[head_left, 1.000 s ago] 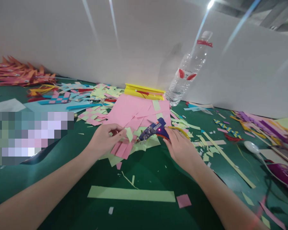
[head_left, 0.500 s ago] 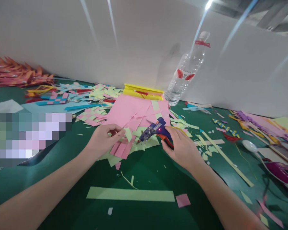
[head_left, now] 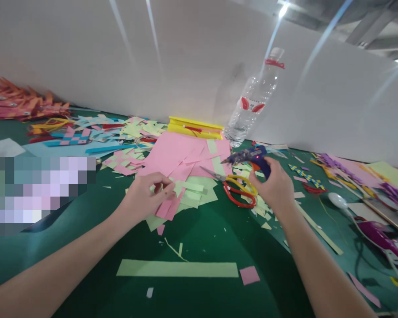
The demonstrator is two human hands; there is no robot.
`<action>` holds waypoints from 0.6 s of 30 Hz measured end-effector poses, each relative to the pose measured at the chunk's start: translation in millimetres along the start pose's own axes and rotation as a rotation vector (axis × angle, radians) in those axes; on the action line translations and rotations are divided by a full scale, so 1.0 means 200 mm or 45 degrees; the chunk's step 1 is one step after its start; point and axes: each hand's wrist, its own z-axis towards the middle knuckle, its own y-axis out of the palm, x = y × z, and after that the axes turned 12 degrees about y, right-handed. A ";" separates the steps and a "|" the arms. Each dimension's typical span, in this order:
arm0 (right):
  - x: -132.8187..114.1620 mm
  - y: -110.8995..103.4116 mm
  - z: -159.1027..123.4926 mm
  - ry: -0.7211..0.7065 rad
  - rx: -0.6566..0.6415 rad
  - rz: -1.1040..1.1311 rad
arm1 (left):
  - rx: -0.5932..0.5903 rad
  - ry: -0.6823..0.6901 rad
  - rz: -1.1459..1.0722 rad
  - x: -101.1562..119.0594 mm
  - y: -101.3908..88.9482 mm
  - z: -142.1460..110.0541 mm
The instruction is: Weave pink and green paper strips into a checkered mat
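Note:
My right hand is wrapped around the handle of a blue hot glue gun, which is raised above the table. A red light glows on its side, and its nozzle points left. Just below it lie scissors with red and yellow handles. My left hand is pinched closed over the paper pile; what its fingertips hold is hidden. Beside it are light green paper pieces and pink strips. A large pink sheet lies behind them.
A tilted plastic bottle leans against the wall near a yellow folded piece. In front lie a long green strip and a pink square. To the right are a white spoon and a purple tool.
My right hand has lifted the glue gun up and to the right, uncovering the scissors. The left hand stays nearly in place; the green piece at its fingertips no longer shows clearly.

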 end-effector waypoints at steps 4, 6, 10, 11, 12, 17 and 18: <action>0.07 0.03 0.13 0.354 -0.150 -0.098 | -0.082 0.238 0.088 0.01 0.02 -0.01; 0.10 0.06 0.20 0.483 -0.296 -0.216 | -0.122 0.332 0.177 0.01 0.03 -0.02; 0.13 0.15 0.30 0.563 -0.414 -0.288 | -0.119 0.436 0.318 0.01 0.05 -0.03; 0.14 0.17 0.32 0.579 -0.436 -0.303 | -0.110 0.455 0.343 0.01 0.05 -0.03; 0.15 0.19 0.34 0.592 -0.452 -0.317 | -0.100 0.470 0.366 0.01 0.04 -0.03; 0.16 0.29 0.42 0.608 -0.482 -0.353 | -0.043 0.506 0.407 0.00 0.04 -0.04; 0.16 0.31 0.43 0.607 -0.484 -0.355 | -0.036 0.514 0.404 0.00 0.04 -0.04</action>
